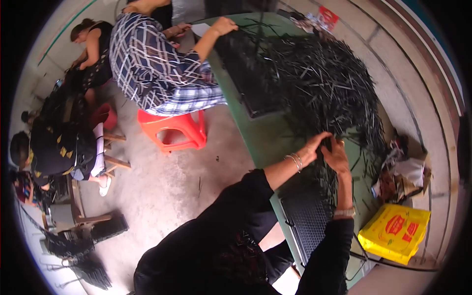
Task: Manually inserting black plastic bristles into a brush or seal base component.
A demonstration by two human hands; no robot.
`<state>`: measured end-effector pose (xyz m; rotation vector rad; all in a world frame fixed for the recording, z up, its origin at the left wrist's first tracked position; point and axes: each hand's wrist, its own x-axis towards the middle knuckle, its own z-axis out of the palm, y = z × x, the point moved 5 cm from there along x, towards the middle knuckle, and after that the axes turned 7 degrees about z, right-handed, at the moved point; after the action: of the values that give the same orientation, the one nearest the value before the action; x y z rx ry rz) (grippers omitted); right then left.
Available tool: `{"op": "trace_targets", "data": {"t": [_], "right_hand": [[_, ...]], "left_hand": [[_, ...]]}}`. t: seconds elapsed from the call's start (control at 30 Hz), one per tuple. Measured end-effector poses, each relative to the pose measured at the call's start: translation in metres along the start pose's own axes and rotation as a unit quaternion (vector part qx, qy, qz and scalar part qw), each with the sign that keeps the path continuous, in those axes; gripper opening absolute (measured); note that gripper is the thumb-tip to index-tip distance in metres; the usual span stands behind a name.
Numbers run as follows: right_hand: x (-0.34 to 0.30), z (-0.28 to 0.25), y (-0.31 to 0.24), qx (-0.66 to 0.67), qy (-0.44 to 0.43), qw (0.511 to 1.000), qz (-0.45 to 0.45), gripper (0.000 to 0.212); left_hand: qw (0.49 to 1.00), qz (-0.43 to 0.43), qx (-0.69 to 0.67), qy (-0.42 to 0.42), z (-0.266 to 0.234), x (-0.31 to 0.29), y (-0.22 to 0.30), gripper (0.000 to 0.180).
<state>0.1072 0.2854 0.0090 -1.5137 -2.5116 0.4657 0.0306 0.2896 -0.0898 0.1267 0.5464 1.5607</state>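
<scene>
A big heap of thin black strips (324, 78) covers the far part of the green table (268, 140). At its near edge my left hand (309, 151), with bracelets at the wrist, pinches at a small bunch of black strips (325, 143). My right hand (336, 157), with a ring and a wrist band, closes on the same bunch from the other side. The fingertips of both hands nearly meet, and the strip ends between them are partly hidden. Below my hands, a black tray with a perforated grid (307, 219) lies at the near table edge, partly covered by my right sleeve.
A yellow bag (395, 233) and crumpled wrappers (405, 174) lie right of the table, by the wall. Across the table, a person in a checked shirt (152, 64) sits on a red stool (172, 130) beside another black tray (250, 93). More people sit at far left.
</scene>
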Motion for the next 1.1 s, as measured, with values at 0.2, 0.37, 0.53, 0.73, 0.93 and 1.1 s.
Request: {"op": "trace_targets", "data": {"t": [0.2, 0.37, 0.53, 0.73, 0.93, 1.1], "right_hand": [[0.007, -0.008, -0.011, 0.1, -0.007, 0.995, 0.013, 0.052], [0.005, -0.013, -0.027, 0.228, 0.183, 0.956, -0.017, 0.078], [0.001, 0.005, -0.032, 0.56, 0.085, 0.822, 0.065, 0.084], [-0.011, 0.053, -0.002, 0.508, 0.118, 0.837, 0.165, 0.05], [-0.019, 0.021, -0.016, 0.494, 0.174, 0.839, 0.148, 0.052], [-0.027, 0.026, -0.04, 0.571, 0.109, 0.806, 0.112, 0.022]], "left_hand": [[0.993, 0.038, 0.067, 0.09, 0.0, -0.008, 0.022, 0.02], [0.884, 0.276, 0.377, 0.019, 0.02, -0.019, 0.051, 0.024], [0.81, 0.361, 0.461, -0.035, 0.007, -0.052, 0.045, 0.036], [0.771, 0.292, 0.562, -0.07, -0.012, -0.064, 0.032, 0.05], [0.789, 0.263, 0.548, -0.085, 0.014, -0.08, 0.042, 0.052], [0.781, 0.334, 0.516, -0.116, -0.021, -0.07, 0.033, 0.065]]}}
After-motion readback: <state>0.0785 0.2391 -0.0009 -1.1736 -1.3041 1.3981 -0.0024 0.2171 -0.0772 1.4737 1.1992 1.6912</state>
